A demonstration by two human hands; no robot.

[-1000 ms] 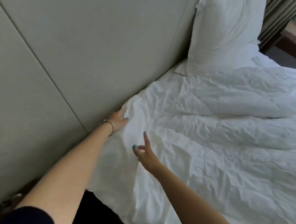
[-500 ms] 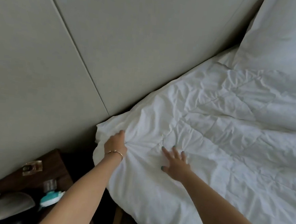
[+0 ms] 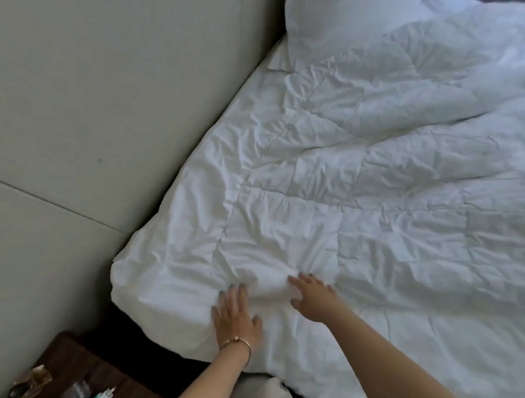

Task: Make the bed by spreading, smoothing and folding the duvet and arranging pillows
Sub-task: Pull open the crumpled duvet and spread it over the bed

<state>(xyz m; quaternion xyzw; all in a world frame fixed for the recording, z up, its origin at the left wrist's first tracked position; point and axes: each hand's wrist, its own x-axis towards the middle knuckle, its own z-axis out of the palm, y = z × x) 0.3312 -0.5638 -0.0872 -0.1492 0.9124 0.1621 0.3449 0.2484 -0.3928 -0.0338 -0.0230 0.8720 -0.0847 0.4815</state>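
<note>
Both flat, spread hands, left hand and right hand, are pressing the duvet; stroking outward beyond the fingertips should be flattening creases best.

Left hand: laid flat, palm down, fingers straight and spread (a bangle is worn at the wrist).
Right hand: held flat, fingers extended forward.

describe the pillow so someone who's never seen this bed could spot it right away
Follow the grey padded headboard to the top of the view, where it meets the bed. The pillow stands there against it, just above the duvet. It is smooth white cloth, while the duvet below is quilted and full of creases.
</note>
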